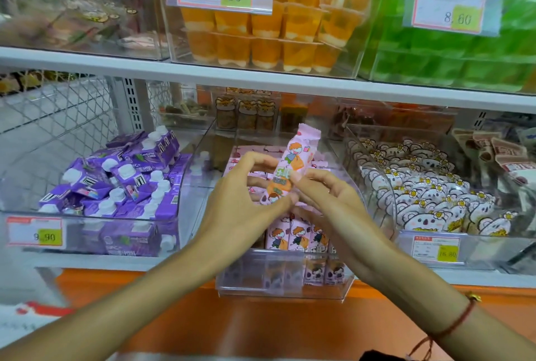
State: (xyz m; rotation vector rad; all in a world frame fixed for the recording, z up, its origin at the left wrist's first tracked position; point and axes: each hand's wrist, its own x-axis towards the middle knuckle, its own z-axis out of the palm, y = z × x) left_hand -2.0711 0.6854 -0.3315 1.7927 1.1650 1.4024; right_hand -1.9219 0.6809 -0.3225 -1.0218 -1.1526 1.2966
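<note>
Shop shelving fills the background; above a clear plastic bin, the left hand and right hand reach forward, fingertips pinching a pink cartoon-printed snack packet, upright between them.

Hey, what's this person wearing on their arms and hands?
Both forearms are bare, no sleeves in view. Neither the left hand nor the right hand shows a glove or ring. The right wrist carries a thin red string bracelet with a small gold bead and loose hanging ends. The left wrist wears nothing.
</note>
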